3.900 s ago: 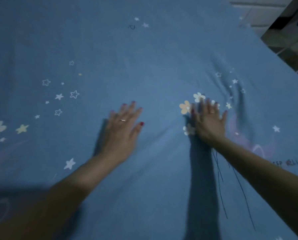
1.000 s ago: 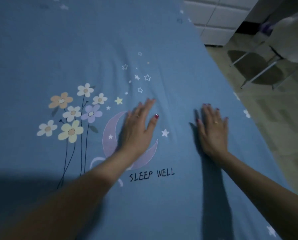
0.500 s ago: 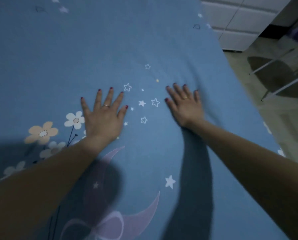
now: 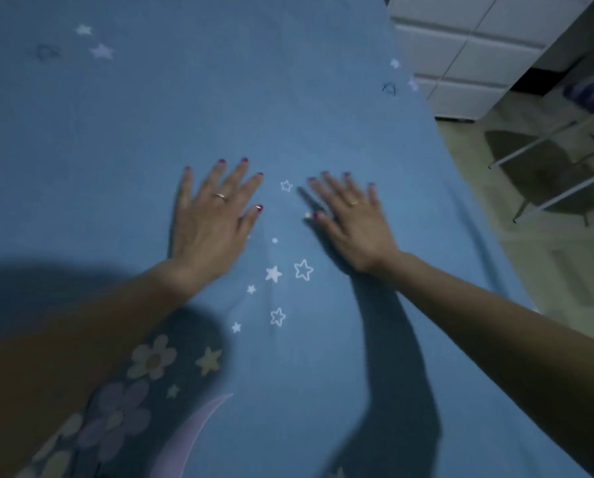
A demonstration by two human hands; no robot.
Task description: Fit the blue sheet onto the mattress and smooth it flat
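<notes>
Blue sheet (image 4: 288, 98) covers pretty much the whole mattress, its long axis running away from the person toward the far end, right edge slanting off beside the tiled floor (image 4: 564, 270). Both hands lie flat on it, palms down, fingers straight and spread. Left hand (image 4: 213, 219) and right hand (image 4: 354, 222) sit side by side, a few printed stars (image 4: 302, 269) between and just behind them. Flower print (image 4: 152, 357) shows near the left forearm. Metal chair legs (image 4: 547, 198) stand off past the right hand.
</notes>
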